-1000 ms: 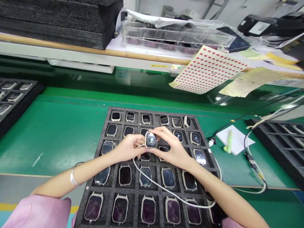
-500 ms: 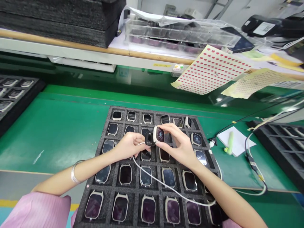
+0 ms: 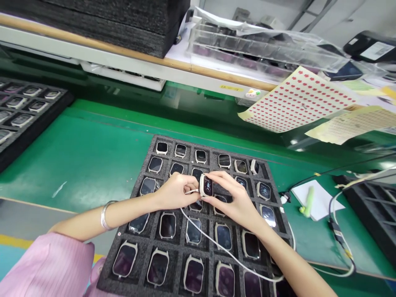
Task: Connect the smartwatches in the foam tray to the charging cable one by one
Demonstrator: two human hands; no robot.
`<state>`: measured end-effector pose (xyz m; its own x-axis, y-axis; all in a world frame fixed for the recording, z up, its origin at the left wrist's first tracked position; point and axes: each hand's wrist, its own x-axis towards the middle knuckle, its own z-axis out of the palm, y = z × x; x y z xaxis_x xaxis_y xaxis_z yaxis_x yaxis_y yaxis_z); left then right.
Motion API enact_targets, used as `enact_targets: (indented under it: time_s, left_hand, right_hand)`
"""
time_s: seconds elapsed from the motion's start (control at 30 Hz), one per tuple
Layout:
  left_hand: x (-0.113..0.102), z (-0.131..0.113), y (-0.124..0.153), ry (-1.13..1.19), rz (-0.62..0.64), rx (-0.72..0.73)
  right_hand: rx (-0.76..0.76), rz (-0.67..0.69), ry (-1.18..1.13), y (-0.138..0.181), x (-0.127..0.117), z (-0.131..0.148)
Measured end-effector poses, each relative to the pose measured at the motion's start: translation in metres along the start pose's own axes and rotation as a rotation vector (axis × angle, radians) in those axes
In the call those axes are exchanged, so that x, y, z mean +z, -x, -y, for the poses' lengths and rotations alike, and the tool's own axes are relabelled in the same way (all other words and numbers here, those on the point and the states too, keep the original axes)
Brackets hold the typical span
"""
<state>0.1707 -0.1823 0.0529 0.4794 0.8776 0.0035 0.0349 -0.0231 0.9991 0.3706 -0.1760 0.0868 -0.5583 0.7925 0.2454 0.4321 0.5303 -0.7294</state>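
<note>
My right hand [image 3: 236, 200] grips a smartwatch body [image 3: 206, 185] by its edges between thumb and fingers; its dark screen shows a lit pattern. Close against the watch's back, my left hand [image 3: 179, 190] pinches the end of a white charging cable [image 3: 213, 242]. The black charger head at that end is now mostly hidden by fingers and watch, so I cannot tell whether it touches. Below both hands lies a dark foam tray [image 3: 148, 243] whose compartments hold several strapless watch bodies, screens up, such as a watch [image 3: 193, 274] in the front row.
Another foam tray with watches [image 3: 27, 119] sits at left, and a third tray [image 3: 368, 222] at right. White paper with a green marker [image 3: 309, 201], cables and a black connector [image 3: 335, 231] lie beside my right forearm. A sticker sheet [image 3: 300, 99] hangs from the shelf.
The watch and the black charger head have come together; the head showed between my hands before and is now mostly covered. The view has shifted slightly.
</note>
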Motion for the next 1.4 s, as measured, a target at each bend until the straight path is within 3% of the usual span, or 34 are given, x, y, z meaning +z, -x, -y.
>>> enact_targets:
  time_s: [0.17, 0.53, 0.8, 1.03, 1.4]
  left_hand:
    - [0.002, -0.002, 0.001, 0.179, 0.037, -0.131]
    - [0.003, -0.004, 0.004, 0.262, 0.093, -0.120]
    - [0.000, -0.006, 0.002, 0.355, 0.129, -0.221]
    - [-0.004, -0.008, 0.000, 0.374, 0.161, -0.155]
    - [-0.004, -0.011, 0.003, 0.318, 0.171, -0.108]
  right_hand:
    - [0.019, -0.010, -0.025, -0.002, 0.001, 0.002]
    - [0.122, 0.014, -0.236, 0.001, 0.004, -0.001]
    - [0.295, 0.033, -0.479, 0.002, 0.009, -0.002]
    - [0.415, 0.083, -0.727, 0.001, 0.004, -0.002]
    - [0.412, 0.106, -0.650, 0.000, -0.008, 0.001]
